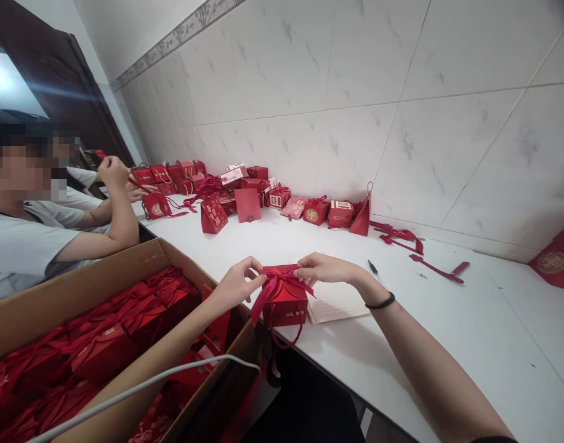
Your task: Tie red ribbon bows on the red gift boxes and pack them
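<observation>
A small red gift box (291,312) with a rope handle stands at the table's front edge, its cord hanging over the side. On its top is a bow of red ribbon (278,282), one tail draping down the left side. My left hand (241,282) pinches the bow at its left, the fingertips against the box's upper corner. From the right, my right hand (327,269) holds the bow's other side between thumb and fingers. Under and behind the box lies a lined notebook (340,303), partly covered by my right arm's shadow.
At the left, a cardboard box (159,249) holds several red gift boxes; a white cable (171,371) crosses it. Finished-looking red boxes (315,212) line the wall. A pen (372,267) and ribbon strips (439,271) lie at right. A co-worker's raised hand (113,172) holds something red.
</observation>
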The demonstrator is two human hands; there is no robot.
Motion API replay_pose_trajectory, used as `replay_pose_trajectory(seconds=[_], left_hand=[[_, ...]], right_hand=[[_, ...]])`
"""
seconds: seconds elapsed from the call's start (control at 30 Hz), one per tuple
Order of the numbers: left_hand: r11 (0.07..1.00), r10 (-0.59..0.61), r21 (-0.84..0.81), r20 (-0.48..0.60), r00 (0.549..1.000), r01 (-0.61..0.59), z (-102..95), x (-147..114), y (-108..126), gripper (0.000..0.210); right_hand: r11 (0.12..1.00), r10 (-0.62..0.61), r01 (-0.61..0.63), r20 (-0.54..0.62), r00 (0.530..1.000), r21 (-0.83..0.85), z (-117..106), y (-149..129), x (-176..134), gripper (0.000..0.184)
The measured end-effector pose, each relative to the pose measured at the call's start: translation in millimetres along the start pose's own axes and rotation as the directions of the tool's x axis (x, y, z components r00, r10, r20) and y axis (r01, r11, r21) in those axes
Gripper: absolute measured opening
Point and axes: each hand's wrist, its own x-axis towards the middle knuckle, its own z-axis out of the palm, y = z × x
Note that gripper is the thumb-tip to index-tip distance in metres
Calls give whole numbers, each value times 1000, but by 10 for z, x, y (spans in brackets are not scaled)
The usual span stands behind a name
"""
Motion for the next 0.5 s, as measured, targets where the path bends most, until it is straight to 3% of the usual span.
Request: replay_pose_trajectory(seconds=[0.17,0.27,0.37,0.5], left_hand=[[998,53,41,-168,984,-47,105,6,72,13],[980,152,167,-247,957,-113,149,21,59,7],[933,203,344,-258,945,-107,169,7,41,7],[917,216,383,-246,945,-110,166,-40,64,11]], right_hand=[[1000,5,-5,-7,1000,-26,15,-26,-8,29],[994,-13,10,-24,1000,-108,24,-48,-19,30],[959,-28,9,-63,998,-284,24,-74,-44,30],[920,-53,-19,-174,983,-392,35,-91,-72,32]])
